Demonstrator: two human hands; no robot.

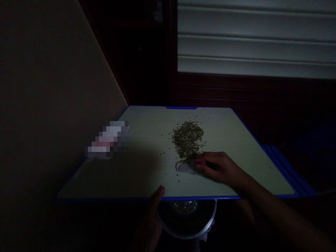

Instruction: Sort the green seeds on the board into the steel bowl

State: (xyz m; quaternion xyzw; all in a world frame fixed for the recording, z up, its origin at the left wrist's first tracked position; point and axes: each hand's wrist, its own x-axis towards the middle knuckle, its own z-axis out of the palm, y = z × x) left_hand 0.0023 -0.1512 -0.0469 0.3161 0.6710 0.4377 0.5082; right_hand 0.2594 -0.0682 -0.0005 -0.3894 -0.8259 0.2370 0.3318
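Green seeds (187,138), heaped on cutting board (236,140), touching right hand (217,168)

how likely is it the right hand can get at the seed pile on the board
Likely yes: the right hand rests at the near edge of the seed pile on the cutting board, and nothing seems to stand between them.

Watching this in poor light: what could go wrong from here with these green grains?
The loose green grains scatter beyond their pile on the blue-edged cutting board, so some may slip over its edge. The metal bowl sits below the near edge, so grains pushed along by the right hand could miss it. The dim light could also hide strays.
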